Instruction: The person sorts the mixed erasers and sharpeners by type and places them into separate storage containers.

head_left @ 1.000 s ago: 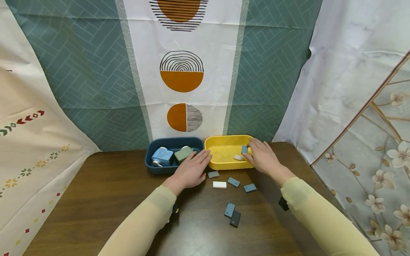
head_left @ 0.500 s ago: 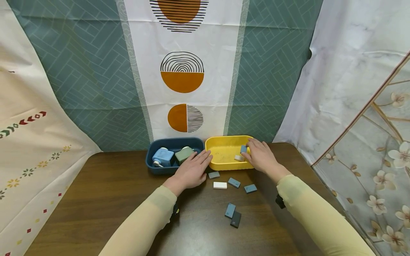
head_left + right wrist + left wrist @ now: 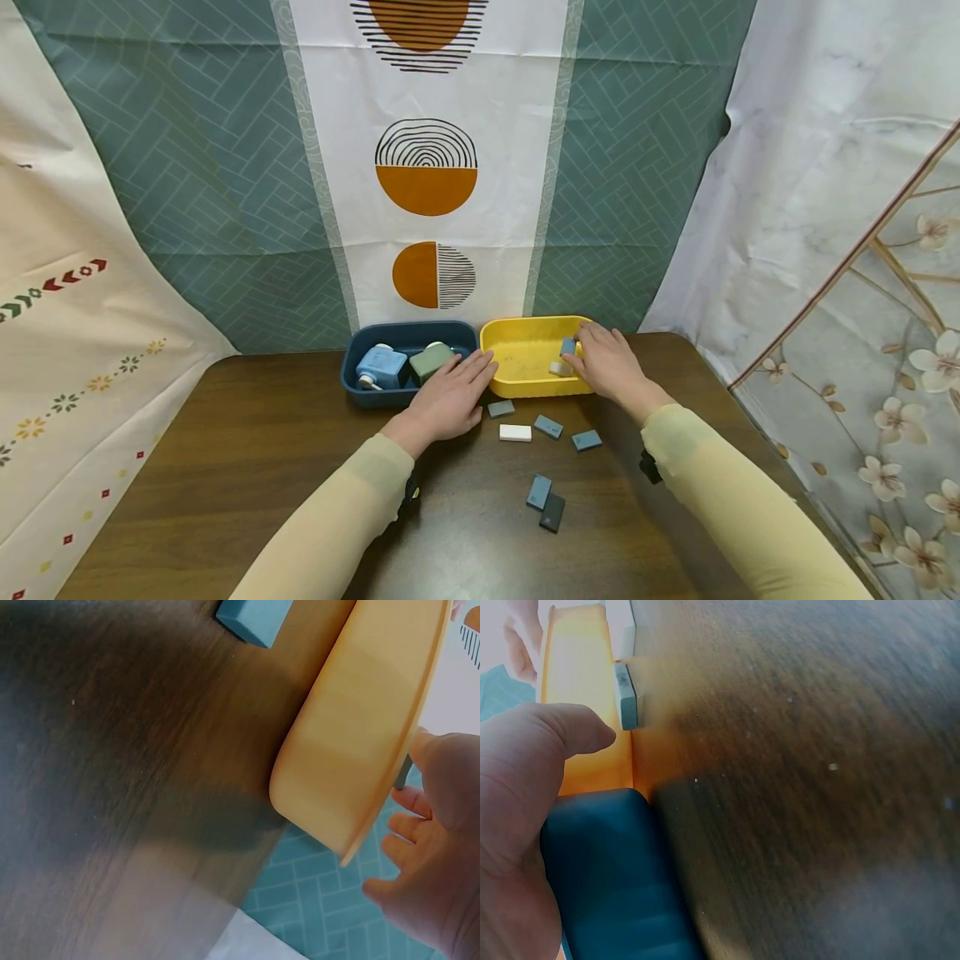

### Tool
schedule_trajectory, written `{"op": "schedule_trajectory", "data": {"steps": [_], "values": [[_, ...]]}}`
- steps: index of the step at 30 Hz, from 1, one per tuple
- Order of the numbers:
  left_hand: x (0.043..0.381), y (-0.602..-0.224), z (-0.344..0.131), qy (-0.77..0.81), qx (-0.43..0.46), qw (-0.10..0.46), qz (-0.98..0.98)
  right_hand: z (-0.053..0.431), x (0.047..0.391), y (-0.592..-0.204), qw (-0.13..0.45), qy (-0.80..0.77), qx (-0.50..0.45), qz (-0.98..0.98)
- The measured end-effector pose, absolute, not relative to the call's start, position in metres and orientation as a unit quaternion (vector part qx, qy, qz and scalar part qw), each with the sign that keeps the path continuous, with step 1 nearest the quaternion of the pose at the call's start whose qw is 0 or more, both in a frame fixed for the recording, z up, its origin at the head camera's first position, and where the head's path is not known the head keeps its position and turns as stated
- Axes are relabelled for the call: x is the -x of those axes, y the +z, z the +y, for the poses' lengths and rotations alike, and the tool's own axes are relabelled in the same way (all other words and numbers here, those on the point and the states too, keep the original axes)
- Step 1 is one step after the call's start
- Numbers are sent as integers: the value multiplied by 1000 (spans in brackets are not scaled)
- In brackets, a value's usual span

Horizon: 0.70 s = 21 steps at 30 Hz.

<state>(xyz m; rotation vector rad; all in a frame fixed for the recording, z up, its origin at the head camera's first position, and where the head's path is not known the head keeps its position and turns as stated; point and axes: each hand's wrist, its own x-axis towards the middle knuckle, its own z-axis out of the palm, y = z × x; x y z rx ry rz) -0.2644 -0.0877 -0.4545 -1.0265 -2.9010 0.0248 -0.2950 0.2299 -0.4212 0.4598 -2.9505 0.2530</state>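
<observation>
My right hand (image 3: 609, 362) pinches a small blue-grey rectangular block (image 3: 567, 347) between thumb and fingertips, over the right side of a yellow bin (image 3: 517, 389). In the right wrist view a dark edge of the block (image 3: 403, 774) shows between thumb and finger. An off-white block (image 3: 559, 368) lies inside that bin, below the held one. My left hand (image 3: 447, 400) rests with straight fingers across the neighbouring rims of the dark blue bin (image 3: 375, 400) and the yellow bin. A blue bottle (image 3: 382, 367) and a green bottle (image 3: 430, 362) lie in the blue bin.
On the brown table (image 3: 300, 467) before the yellow bin lie a grey block (image 3: 501, 409), a white block (image 3: 515, 433) and two blue-grey ones. Nearer, another blue-grey block (image 3: 538, 492) touches a black block (image 3: 552, 512). Patterned cloth (image 3: 247, 292) hangs behind and at both sides.
My right hand has shifted slightly left with the pinched block, still over the yellow bin. The left hand stays where it was.
</observation>
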Motion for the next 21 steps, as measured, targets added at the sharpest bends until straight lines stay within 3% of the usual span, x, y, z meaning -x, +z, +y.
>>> {"op": "schedule_trajectory", "data": {"steps": [21], "values": [[263,-454,-89,7,340,37,-940,226,292,-419,83,84,-151,-981]]}}
